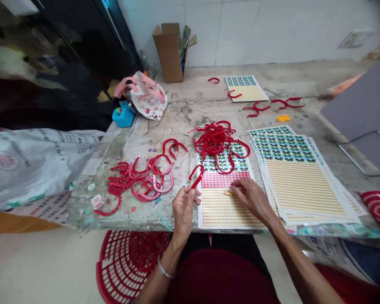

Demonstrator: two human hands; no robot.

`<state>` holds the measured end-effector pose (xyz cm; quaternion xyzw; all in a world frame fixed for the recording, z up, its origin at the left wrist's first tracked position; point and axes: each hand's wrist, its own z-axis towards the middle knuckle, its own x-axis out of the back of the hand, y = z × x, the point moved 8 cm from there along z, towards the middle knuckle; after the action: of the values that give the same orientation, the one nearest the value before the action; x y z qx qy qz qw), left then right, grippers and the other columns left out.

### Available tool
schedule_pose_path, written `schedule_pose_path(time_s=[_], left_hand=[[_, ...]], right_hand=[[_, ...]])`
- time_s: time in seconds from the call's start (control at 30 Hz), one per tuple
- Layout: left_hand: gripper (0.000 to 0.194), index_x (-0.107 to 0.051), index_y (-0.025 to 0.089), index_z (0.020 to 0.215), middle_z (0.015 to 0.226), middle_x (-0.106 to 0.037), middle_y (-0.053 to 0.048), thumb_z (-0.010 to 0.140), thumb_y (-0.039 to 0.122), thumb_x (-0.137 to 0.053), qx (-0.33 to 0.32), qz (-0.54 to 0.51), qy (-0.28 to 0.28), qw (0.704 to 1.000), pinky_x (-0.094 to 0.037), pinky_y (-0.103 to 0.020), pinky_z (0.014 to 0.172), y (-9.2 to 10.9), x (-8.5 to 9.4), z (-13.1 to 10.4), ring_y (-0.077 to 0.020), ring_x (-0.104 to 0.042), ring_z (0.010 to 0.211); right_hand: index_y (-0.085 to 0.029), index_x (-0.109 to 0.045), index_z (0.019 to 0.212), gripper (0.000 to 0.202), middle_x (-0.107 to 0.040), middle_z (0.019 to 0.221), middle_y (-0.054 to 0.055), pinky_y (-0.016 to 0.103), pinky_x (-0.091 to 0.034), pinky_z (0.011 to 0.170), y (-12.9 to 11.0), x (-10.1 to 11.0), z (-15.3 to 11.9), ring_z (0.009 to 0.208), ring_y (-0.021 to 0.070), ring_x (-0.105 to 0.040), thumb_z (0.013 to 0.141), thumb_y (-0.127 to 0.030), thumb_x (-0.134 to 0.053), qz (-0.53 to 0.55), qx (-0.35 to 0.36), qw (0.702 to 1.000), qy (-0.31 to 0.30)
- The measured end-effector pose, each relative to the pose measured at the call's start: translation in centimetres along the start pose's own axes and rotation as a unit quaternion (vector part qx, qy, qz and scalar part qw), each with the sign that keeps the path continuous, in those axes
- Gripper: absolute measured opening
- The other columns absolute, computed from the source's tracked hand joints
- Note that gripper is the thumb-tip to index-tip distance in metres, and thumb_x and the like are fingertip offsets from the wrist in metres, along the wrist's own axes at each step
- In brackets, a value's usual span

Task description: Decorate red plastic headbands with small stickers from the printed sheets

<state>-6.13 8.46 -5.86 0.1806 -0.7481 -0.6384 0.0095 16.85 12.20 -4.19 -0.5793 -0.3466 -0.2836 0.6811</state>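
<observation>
A curved red band [198, 179] is pinched between the thumb and fingers of my left hand [185, 207], just left of a printed sticker sheet [223, 211]. My right hand [251, 197] is over that sheet, its fingers closed on the end of a small pale yellow strip [228, 193]. A tangled pile of red bands [213, 139] lies on the top part of the sheet. Further left on the table rests another group of red and pink bands [145, 179], some with small dots along them.
Stacked sticker sheets [300, 177] lie at the right, with an orange piece [283, 118] behind them. At the back stand a cardboard box [169, 55] and a white bag [148, 95] beside a blue container [123, 115]. A red basket [114, 266] is below the table edge.
</observation>
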Motion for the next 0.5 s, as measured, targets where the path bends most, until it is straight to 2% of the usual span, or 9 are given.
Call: schedule_pose_path(time_s=[0.1, 0.2, 0.33, 0.5], left_hand=[[0.017, -0.058, 0.015, 0.083, 0.077, -0.062, -0.001, 0.080, 0.032, -0.058, -0.016, 0.036, 0.021, 0.999, -0.043, -0.019, 0.057, -0.8, -0.3, 0.8, -0.0073, -0.051, 0.054], [0.017, -0.058, 0.015, 0.084, 0.073, -0.063, -0.001, 0.081, 0.032, -0.055, -0.025, 0.094, 0.034, 0.995, -0.042, -0.020, 0.056, -1.4, -0.7, 1.3, -0.0086, -0.052, 0.054], [0.017, -0.057, 0.015, 0.087, 0.053, -0.056, 0.004, 0.083, 0.031, -0.052, -0.021, 0.166, 0.043, 0.985, -0.043, -0.021, 0.057, -2.0, -1.3, 1.8, -0.0115, -0.054, 0.051], [0.016, -0.055, 0.016, 0.089, 0.052, -0.058, 0.003, 0.083, 0.029, -0.050, -0.018, 0.187, 0.045, 0.981, -0.044, -0.022, 0.057, -2.3, -1.6, 2.1, -0.0129, -0.057, 0.050]], right_hand=[[-0.019, -0.057, 0.092, 0.015, -0.057, 0.092, 0.010, 0.035, -0.041, 0.077, -1.5, -1.1, -1.7, 0.090, 0.0238, -0.051, 0.085, -0.029, -0.050, -0.047, 0.072, 0.996, -0.028], [-0.018, -0.054, 0.086, 0.009, -0.056, 0.085, 0.008, 0.035, -0.041, 0.072, -1.8, -1.8, -2.2, 0.081, 0.0216, -0.051, 0.085, -0.027, -0.049, -0.043, 0.082, 0.995, -0.042], [-0.019, -0.049, 0.081, 0.009, -0.055, 0.079, 0.006, 0.032, -0.041, 0.066, -1.9, -2.0, -1.7, 0.072, 0.0189, -0.051, 0.088, -0.024, -0.044, 0.002, 0.082, 0.994, -0.067], [-0.020, -0.051, 0.091, 0.009, -0.058, 0.086, 0.005, 0.030, -0.042, 0.070, -3.6, -2.4, 0.2, 0.078, 0.0174, -0.054, 0.089, -0.021, -0.042, 0.088, 0.129, 0.984, -0.084]])
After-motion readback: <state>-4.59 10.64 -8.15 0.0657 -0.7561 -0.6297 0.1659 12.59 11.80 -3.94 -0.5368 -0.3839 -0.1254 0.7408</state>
